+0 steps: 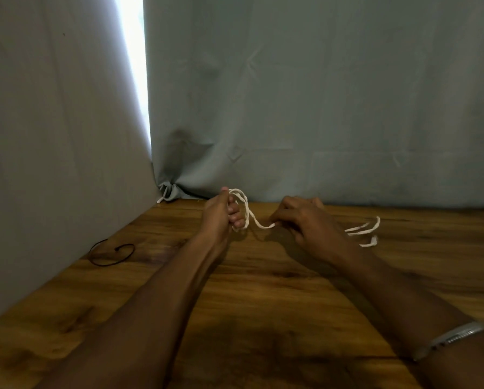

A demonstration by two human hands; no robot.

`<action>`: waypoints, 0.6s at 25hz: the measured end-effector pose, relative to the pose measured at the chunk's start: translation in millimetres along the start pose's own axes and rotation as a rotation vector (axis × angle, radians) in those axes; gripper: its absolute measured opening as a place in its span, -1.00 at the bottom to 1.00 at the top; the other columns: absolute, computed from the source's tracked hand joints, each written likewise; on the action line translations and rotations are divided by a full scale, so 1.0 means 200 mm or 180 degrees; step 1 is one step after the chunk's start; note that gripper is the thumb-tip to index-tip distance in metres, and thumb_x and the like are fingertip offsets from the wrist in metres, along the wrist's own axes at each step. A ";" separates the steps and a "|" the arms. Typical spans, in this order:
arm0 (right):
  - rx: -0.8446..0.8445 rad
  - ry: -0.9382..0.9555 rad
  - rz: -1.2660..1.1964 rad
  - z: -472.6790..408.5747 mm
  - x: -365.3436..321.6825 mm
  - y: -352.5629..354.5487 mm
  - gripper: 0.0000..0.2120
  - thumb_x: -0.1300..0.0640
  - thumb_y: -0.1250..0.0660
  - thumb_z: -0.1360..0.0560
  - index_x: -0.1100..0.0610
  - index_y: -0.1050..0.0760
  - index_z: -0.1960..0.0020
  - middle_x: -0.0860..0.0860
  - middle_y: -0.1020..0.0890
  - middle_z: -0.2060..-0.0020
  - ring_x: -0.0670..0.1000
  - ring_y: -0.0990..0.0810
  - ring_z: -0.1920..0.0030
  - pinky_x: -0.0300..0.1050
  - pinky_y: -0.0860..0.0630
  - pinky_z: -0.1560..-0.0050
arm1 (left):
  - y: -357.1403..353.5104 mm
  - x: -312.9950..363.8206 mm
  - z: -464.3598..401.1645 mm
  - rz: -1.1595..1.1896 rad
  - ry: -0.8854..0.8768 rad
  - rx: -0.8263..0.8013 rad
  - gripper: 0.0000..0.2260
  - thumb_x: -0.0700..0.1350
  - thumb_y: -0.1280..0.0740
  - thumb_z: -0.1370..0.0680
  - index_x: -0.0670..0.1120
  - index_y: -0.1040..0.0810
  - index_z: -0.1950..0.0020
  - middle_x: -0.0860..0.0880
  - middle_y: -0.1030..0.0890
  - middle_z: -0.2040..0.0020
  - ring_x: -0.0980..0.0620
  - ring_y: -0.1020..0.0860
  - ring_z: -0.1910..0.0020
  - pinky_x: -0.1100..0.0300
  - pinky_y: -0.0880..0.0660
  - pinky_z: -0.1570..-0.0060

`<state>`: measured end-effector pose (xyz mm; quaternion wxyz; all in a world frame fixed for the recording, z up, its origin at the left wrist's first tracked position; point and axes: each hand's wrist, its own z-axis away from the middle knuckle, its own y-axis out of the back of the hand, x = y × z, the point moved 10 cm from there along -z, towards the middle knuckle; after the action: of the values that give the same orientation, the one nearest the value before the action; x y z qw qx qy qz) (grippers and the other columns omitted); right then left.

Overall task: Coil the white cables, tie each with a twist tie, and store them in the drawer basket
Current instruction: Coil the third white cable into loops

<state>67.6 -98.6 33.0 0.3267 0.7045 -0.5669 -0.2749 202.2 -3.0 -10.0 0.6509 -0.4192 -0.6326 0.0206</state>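
Together both hands (263,217) hold the white cable (256,221) above the table (263,290).

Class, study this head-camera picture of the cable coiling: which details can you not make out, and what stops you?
- White cable: its run through the right hand, hidden by the fingers.
- Cable's far end: blurred, connector type unreadable.
- Loop count around the left hand: partly hidden by the fingers.
- Black twist tie: thin and dim.
- Drawer basket: not in view.
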 end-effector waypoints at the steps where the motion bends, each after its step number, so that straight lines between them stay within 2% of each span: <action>1: 0.0003 0.0143 0.0035 -0.01 -0.05 0.00 -0.76 0.18 -0.33 -0.59 -0.05 -0.67 -0.14 -0.08 -0.58 0.03 -0.03 -0.52 -0.04 -0.03 -0.21 0.02 | -0.02 -0.02 0.02 -0.0261 -0.0064 -0.0017 -0.54 -0.03 -0.06 -0.76 -0.08 -0.38 0.32 0.01 -0.36 0.57 0.10 -0.32 0.66 0.37 -0.28 0.59; 4: -0.0055 0.0222 -0.0124 -0.01 -0.10 -0.03 -0.82 0.14 -0.33 -0.59 -0.06 -0.66 -0.09 -0.11 -0.54 0.05 -0.05 -0.51 -0.01 -0.04 -0.23 0.03 | -0.05 -0.05 0.06 -0.0957 -0.0208 -0.0029 -0.63 -0.02 -0.13 -0.75 -0.14 -0.44 0.19 -0.09 -0.59 0.45 0.04 -0.53 0.55 0.23 -0.52 0.52; 7: 0.0016 0.0040 -0.0769 -0.01 -0.05 -0.04 -0.91 0.11 -0.45 -0.55 -0.01 -0.68 -0.04 -0.23 -0.55 0.15 -0.12 -0.55 0.11 -0.05 -0.43 0.07 | -0.04 -0.04 0.06 -0.1048 -0.0220 -0.0060 -0.63 0.01 -0.12 -0.75 -0.14 -0.44 0.17 -0.13 -0.64 0.40 0.01 -0.59 0.51 0.21 -0.56 0.47; 9: 0.0151 -0.0206 -0.1289 -0.01 -0.02 -0.01 -0.85 0.14 -0.54 -0.47 -0.02 -0.65 0.00 -0.22 -0.60 0.20 -0.13 -0.59 0.16 -0.03 -0.53 0.13 | -0.06 -0.06 0.07 -0.1077 -0.0233 -0.0127 -0.62 0.02 -0.11 -0.75 -0.11 -0.45 0.20 -0.12 -0.61 0.38 -0.02 -0.57 0.49 0.18 -0.52 0.42; 11: 0.0297 -0.0474 -0.1737 0.00 0.00 0.01 -0.68 0.16 -0.62 -0.36 -0.08 -0.56 0.02 -0.17 -0.65 0.23 -0.14 -0.61 0.22 -0.06 -0.56 0.17 | -0.09 -0.13 0.09 -0.1120 -0.0132 -0.0291 -0.56 0.02 -0.11 -0.75 -0.08 -0.50 0.27 -0.11 -0.54 0.42 -0.03 -0.51 0.50 0.15 -0.46 0.35; 13: 0.0434 -0.0650 -0.2071 0.00 0.03 0.02 -0.61 0.19 -0.66 -0.28 -0.07 -0.53 0.07 -0.16 -0.65 0.26 -0.18 -0.59 0.26 -0.19 -0.53 0.22 | -0.14 -0.21 0.12 -0.1264 0.0108 -0.0561 -0.52 0.03 -0.11 -0.75 -0.06 -0.54 0.33 -0.09 -0.46 0.47 -0.01 -0.44 0.54 0.17 -0.42 0.38; 15: 0.0652 -0.0844 -0.2122 0.02 0.08 0.03 -0.63 0.17 -0.68 -0.26 -0.02 -0.56 0.09 -0.12 -0.62 0.26 -0.18 -0.53 0.25 -0.34 -0.43 0.22 | -0.20 -0.27 0.16 -0.1398 0.0412 -0.0813 -0.50 0.05 -0.11 -0.74 -0.04 -0.45 0.38 -0.05 -0.34 0.50 0.05 -0.32 0.58 0.25 -0.33 0.49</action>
<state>65.0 -116.5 34.4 0.0708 0.8377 -0.3684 -0.3968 144.4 -41.5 -35.9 0.6206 -0.3511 -0.6630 -0.2281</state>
